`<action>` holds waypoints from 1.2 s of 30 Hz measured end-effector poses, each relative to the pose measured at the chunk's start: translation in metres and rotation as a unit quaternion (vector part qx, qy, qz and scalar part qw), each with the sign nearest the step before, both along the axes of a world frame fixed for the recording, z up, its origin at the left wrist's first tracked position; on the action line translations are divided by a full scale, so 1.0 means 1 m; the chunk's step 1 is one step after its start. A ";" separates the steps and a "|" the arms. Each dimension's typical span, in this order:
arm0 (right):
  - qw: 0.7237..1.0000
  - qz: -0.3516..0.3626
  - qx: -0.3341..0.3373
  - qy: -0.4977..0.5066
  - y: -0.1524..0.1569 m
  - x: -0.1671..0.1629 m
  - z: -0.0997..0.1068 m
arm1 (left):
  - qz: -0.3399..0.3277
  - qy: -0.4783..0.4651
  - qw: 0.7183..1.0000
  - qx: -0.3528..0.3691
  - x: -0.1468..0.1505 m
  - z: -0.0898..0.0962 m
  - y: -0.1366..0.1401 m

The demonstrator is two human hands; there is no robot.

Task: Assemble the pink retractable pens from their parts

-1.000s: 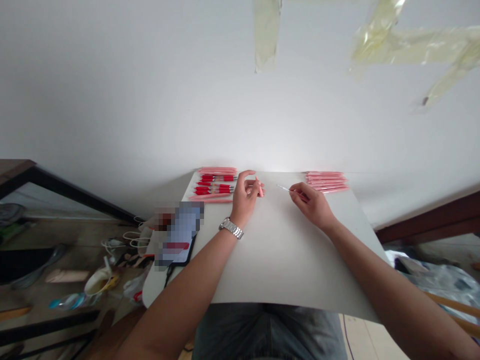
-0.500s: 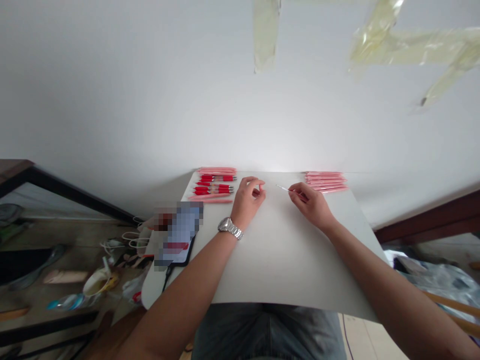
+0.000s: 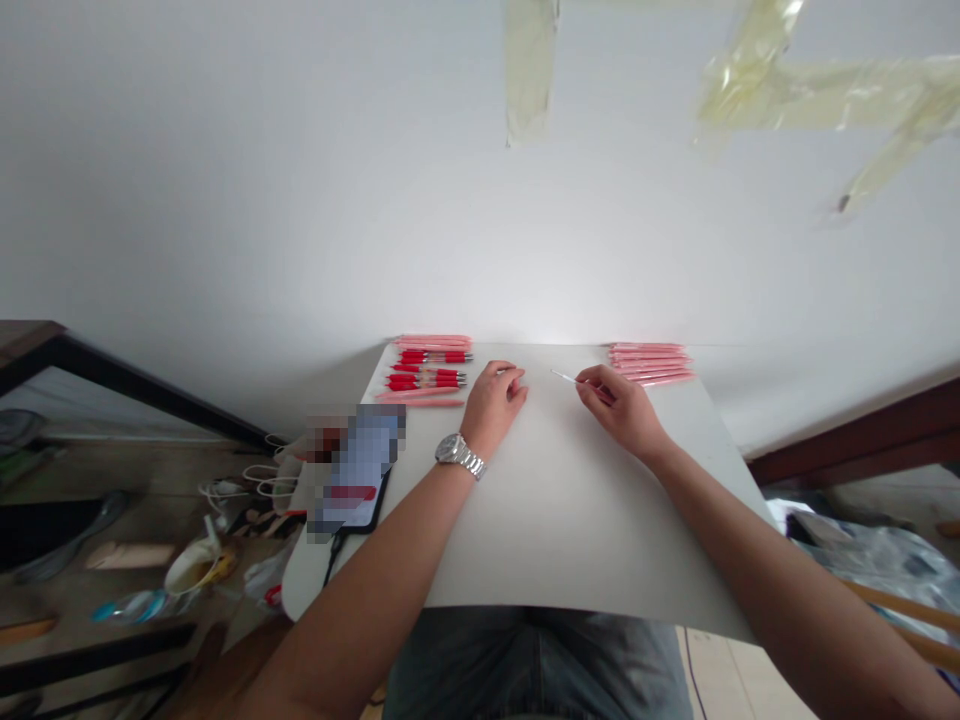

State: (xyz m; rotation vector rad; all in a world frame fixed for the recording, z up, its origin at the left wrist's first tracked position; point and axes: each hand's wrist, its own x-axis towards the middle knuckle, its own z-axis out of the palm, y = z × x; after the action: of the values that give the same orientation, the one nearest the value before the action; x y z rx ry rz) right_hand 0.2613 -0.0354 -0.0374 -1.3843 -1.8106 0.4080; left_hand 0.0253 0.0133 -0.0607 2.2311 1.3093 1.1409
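Observation:
My right hand [image 3: 611,400] is closed in a pinch on a thin pen refill [image 3: 564,376]. Its whitish end points left toward my other hand, and a reddish part shows at the fingers. Just across a small gap, my left hand [image 3: 496,400] has its fingers curled together above the table; whatever they hold is hidden. Left of it lie red pens [image 3: 426,380] with clear middles and metal tips. Pink pens [image 3: 433,342] lie behind these, and two more pink pens [image 3: 420,398] lie in front. Beyond my right hand is a row of several pink pens [image 3: 651,362].
The white table [image 3: 570,530] meets a wall [image 3: 300,180] at its far edge. A phone [image 3: 360,470] with a cable rests at the table's left side. On the floor at left are a cup [image 3: 193,565] and a bottle [image 3: 139,606]; plastic bags [image 3: 885,560] lie at right.
My left fingers have curled in and dipped slightly; a small pink piece visible between thumb and finger before is now out of sight. My right hand and the refill have stayed nearly still.

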 end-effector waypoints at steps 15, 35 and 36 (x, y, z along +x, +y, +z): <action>1.000 0.006 -0.008 0.010 0.000 0.001 -0.002 | 0.001 -0.003 1.000 -0.019 -0.001 0.002 -0.002; 1.000 0.004 0.003 -0.012 -0.001 0.000 0.001 | 0.020 -0.042 0.998 -0.031 -0.001 0.002 -0.004; 1.000 0.005 0.002 -0.012 -0.001 0.000 0.001 | 0.023 -0.044 0.998 -0.030 -0.001 0.002 -0.004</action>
State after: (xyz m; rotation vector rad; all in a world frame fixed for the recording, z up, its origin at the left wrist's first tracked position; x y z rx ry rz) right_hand 0.2615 -0.0360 -0.0366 -1.3849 -1.8377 0.3941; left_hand 0.0246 0.0096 -0.0588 2.0933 1.3467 1.1859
